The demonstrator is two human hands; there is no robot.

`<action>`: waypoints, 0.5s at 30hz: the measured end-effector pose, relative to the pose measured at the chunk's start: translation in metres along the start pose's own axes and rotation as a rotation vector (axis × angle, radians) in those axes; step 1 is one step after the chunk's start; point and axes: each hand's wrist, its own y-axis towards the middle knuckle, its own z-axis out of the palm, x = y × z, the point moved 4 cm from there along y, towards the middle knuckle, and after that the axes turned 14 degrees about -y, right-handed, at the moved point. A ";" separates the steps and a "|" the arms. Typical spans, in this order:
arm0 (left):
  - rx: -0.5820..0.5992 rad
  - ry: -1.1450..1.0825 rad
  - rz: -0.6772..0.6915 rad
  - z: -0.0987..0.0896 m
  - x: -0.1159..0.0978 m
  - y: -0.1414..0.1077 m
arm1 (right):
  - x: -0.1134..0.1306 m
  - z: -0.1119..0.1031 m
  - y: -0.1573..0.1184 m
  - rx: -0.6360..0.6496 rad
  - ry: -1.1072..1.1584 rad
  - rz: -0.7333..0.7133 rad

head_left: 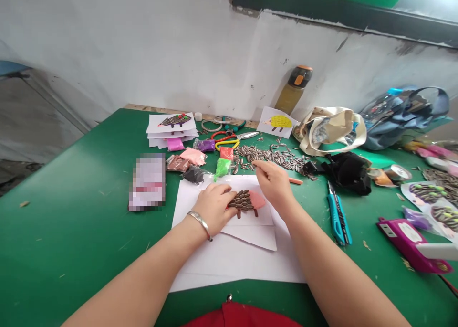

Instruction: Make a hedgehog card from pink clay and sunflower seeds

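A hedgehog picture lies on white paper in front of me, its back covered with overlapping striped sunflower seeds, with a pink clay head at right and brown feet below. My left hand, wearing a silver bangle, rests over the card's left side, fingers apart and touching the hedgehog's rear end. Above the card's upper right, my right hand is closed in a pinch at the near edge of the loose sunflower seeds. Whatever its fingertips hold is too small to make out. Large white sheets lie beneath the card.
Clay packets, scissors and stacked cards lie behind. A yellow hedgehog card leans near a bottle. At right are a teal utility knife, a black bag, a tote and a magenta device.
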 end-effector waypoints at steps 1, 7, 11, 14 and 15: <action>-0.004 -0.003 0.002 0.000 0.000 0.000 | -0.002 -0.004 -0.005 -0.001 0.036 0.032; -0.011 -0.018 0.018 0.002 0.002 0.000 | -0.012 -0.007 -0.031 0.100 0.238 0.278; 0.008 -0.020 0.005 0.002 0.003 0.001 | -0.013 0.002 -0.034 0.166 0.314 0.315; 0.012 -0.010 0.003 0.001 0.002 0.001 | -0.014 0.007 -0.032 0.217 0.319 0.316; 0.012 -0.006 0.004 0.001 0.002 0.001 | -0.014 0.007 -0.032 0.234 0.311 0.311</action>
